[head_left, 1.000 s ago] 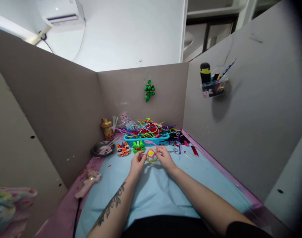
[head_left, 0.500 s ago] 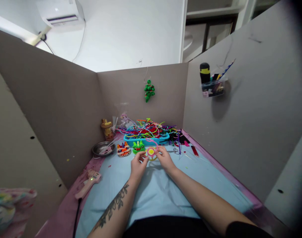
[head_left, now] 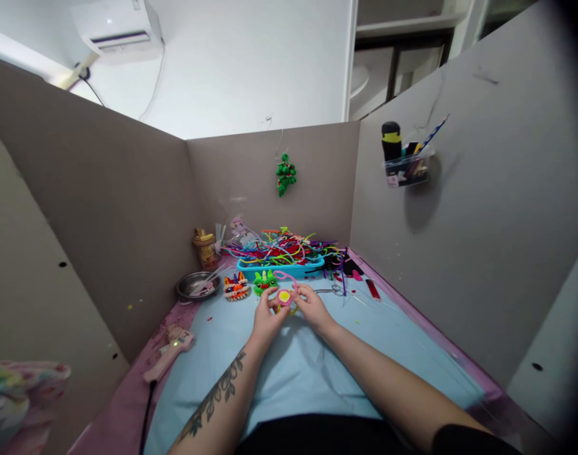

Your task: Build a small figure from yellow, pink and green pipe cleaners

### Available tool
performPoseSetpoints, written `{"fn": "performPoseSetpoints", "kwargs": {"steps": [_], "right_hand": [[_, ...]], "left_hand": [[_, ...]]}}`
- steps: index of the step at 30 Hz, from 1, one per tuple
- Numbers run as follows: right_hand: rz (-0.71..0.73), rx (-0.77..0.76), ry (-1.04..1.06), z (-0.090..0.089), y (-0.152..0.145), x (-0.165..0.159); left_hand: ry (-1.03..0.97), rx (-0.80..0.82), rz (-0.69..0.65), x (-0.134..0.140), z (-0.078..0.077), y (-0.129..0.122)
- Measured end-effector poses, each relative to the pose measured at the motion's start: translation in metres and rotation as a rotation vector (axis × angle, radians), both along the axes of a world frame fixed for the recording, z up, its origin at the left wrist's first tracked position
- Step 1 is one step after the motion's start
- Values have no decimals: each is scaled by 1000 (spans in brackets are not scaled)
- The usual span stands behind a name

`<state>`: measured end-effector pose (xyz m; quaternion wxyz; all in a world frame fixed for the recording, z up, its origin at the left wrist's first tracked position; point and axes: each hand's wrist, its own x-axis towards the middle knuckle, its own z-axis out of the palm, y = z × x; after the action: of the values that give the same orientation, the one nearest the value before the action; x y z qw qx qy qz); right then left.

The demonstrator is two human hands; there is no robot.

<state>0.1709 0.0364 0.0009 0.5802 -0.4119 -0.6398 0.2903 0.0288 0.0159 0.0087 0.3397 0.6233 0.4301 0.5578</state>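
Between my two hands is a small pipe-cleaner piece [head_left: 284, 296], with a yellow centre and a pink ring around it. A pink strand loops up from it, and a yellow-green strand hangs below. My left hand [head_left: 269, 313] pinches its left side. My right hand [head_left: 312, 308] is closed on its right side, by the pink strand. Just behind my left hand sits a green pipe-cleaner animal head [head_left: 264, 282]. An orange and white one [head_left: 236, 287] lies to its left.
A blue tray [head_left: 251, 270] heaped with coloured pipe cleaners stands at the back. Scissors [head_left: 335, 290] lie right of my hands. At left are a metal bowl [head_left: 198, 286] and a pink glue gun [head_left: 170, 357] with its cord. Grey panels [head_left: 279, 208] enclose the table.
The piece has shifted slightly left and down and turned between my fingers. Its pink strand has swung left, and my right hand has moved in closer to my left.
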Motion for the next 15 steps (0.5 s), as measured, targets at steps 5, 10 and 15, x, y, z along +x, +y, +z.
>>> {"fn": "performPoseSetpoints", "kwargs": {"steps": [5,10,15], "right_hand": [[80,-84,49,-5,-1,-3],[94,-109,44,-7,-3,-8],[0,-104,78,-5,-5,-7]], "left_hand": [[-195,-79,-6,-2,2,3],[-262,-98,-14,-3,2,4],[-291,-113,7,-4,0,6]]}}
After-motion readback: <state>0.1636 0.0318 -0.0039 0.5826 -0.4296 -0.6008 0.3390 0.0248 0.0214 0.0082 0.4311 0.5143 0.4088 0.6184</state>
